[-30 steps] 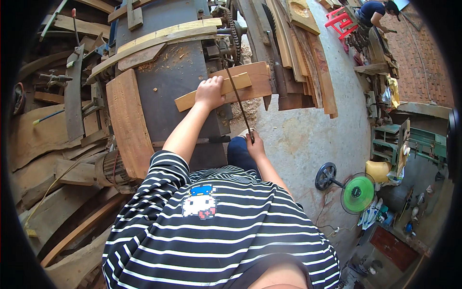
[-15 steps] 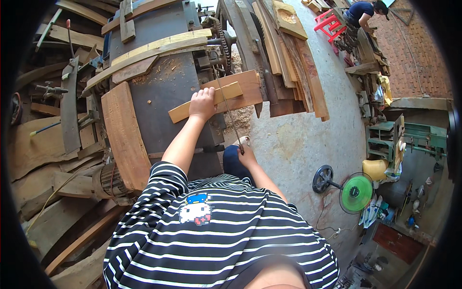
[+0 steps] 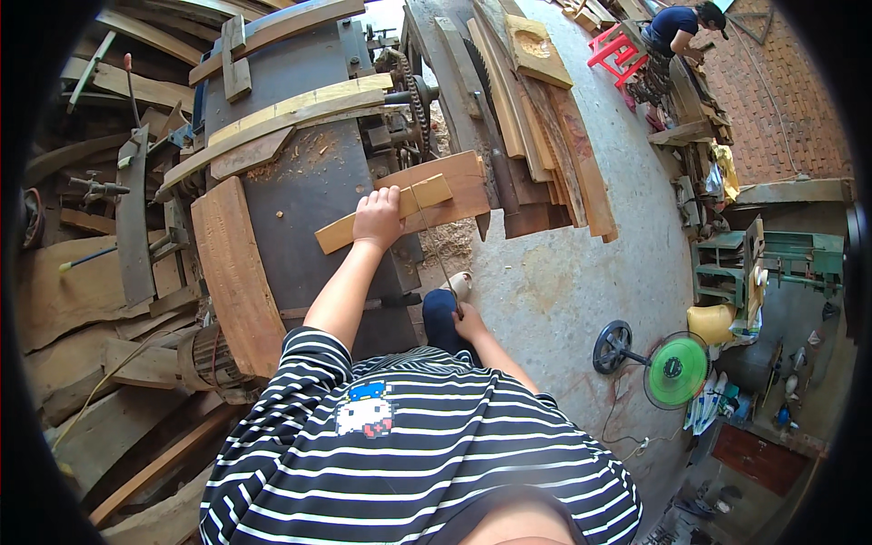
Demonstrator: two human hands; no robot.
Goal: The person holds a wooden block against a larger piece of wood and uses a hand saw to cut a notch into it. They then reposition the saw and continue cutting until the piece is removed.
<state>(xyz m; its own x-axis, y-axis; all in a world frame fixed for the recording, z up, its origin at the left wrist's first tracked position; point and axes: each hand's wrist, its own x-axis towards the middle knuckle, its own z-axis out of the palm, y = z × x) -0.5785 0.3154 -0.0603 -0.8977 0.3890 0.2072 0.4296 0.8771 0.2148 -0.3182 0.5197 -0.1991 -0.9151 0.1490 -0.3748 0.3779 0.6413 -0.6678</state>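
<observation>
My left hand (image 3: 377,218) presses a pale wooden strip (image 3: 340,236) down, fingers closed over it. Under the strip lies a wider reddish-brown board (image 3: 465,195), reaching past the edge of a dark machine table (image 3: 313,204). In my right hand (image 3: 469,322), low beside my knee, is the handle of a thin-bladed handsaw (image 3: 440,252). Its blade slants up and away, the far end crossing the strip to the right of my left hand. How deep the blade sits in the wood I cannot tell.
A thick plank (image 3: 238,272) lies along the table's left side. Toothed gear wheels (image 3: 418,104) stand beyond the work. Stacked boards (image 3: 568,154) lie to the right, near a large toothed blade. A green fan (image 3: 675,370) stands on the floor. Another person (image 3: 672,41) works far right.
My right hand has drawn the handsaw back toward me, so less blade reaches past the strip. My left hand stays on the strip. The view has shifted slightly.
</observation>
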